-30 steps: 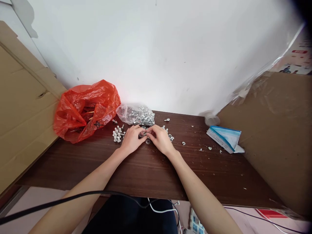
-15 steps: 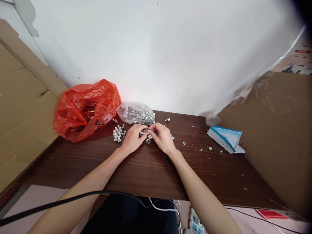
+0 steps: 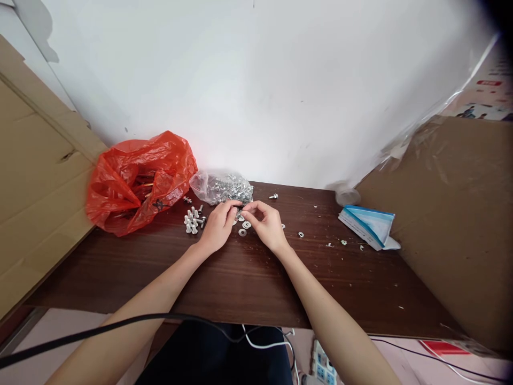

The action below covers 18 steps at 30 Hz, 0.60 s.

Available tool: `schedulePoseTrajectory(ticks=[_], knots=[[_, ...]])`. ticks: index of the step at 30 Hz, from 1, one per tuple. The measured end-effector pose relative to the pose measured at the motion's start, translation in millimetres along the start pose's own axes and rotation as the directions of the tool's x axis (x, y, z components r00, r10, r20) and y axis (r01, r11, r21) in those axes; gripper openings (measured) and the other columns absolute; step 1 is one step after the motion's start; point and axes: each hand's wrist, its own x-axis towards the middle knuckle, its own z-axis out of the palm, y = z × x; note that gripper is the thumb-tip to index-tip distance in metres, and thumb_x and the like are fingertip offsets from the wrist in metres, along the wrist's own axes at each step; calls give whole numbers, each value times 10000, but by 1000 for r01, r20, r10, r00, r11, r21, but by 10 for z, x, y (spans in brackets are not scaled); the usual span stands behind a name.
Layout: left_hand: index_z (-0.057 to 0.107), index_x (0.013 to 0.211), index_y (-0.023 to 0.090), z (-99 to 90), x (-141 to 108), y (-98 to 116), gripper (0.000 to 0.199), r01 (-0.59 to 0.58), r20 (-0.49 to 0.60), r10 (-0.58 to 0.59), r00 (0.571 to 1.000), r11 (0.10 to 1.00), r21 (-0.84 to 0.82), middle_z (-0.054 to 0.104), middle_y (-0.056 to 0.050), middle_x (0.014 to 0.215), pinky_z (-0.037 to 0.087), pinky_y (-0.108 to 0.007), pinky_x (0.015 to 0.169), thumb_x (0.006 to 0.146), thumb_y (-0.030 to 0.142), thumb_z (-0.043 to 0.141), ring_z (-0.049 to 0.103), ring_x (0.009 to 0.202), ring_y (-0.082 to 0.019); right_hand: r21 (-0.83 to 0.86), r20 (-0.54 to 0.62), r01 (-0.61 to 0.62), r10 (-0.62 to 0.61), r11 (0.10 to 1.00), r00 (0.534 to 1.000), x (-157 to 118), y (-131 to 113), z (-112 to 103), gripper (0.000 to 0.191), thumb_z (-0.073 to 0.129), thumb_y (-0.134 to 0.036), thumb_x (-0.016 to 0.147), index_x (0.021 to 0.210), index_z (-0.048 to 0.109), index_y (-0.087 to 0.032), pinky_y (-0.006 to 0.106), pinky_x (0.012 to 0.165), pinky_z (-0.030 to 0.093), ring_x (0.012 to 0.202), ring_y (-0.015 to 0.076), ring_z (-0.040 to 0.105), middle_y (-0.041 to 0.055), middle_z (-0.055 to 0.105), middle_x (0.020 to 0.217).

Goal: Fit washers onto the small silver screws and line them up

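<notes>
My left hand point(image 3: 217, 224) is closed, thumb and fingers pinching a small metal bolt point(image 3: 239, 212) that is mostly hidden by the fingertips. Beside it, my right hand point(image 3: 267, 223) has thumb and forefinger pressed together near the same spot; whatever lies between them is too small to make out. Flat metal washers point(image 3: 242, 232) lie on the table just below the fingertips. To the left of my left hand, several bolts with white parts point(image 3: 191, 220) stand upright in a cluster, with a few loose bolts point(image 3: 203, 220) next to them.
A clear plastic bag of metal hardware point(image 3: 228, 188) sits behind my hands, with a red plastic bag point(image 3: 140, 182) to its left. One bolt point(image 3: 273, 197) and a small nut point(image 3: 301, 235) lie on the brown table point(image 3: 248, 283). A blue-and-white packet point(image 3: 368, 225) rests by the cardboard point(image 3: 452, 214) at right.
My fingertips have shifted slightly over the washers, uncovering more of them, while both hands stay close together. The whole view has moved a little.
</notes>
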Motion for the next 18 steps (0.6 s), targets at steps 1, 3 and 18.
schedulePoseTrajectory(ticks=[1,3,18], knots=[[581,1098,173,-1,1,1,267,24,-2,-24,1000,999,-22,662,-62,997,469,-308,822,952,268,378,610,860,-168,21,2,-21,21,1000,1000,1,11,4,158,642,-338,793,818,627,-182,295,690,504,715,166,615,40,669,794],[567,1111,174,-3,3,1,263,62,-8,-63,998,995,-74,662,-49,929,478,-290,762,945,280,394,612,781,-155,64,-4,-52,52,997,999,5,36,7,175,652,-353,779,814,625,-184,296,683,508,706,166,613,37,663,779],[690,956,173,5,14,-52,193,80,-72,-93,993,982,-174,669,-52,889,475,-264,660,782,236,634,590,733,-142,262,-14,-167,177,951,984,49,58,-32,275,740,-393,657,784,623,-179,326,713,541,677,160,629,29,664,732]])
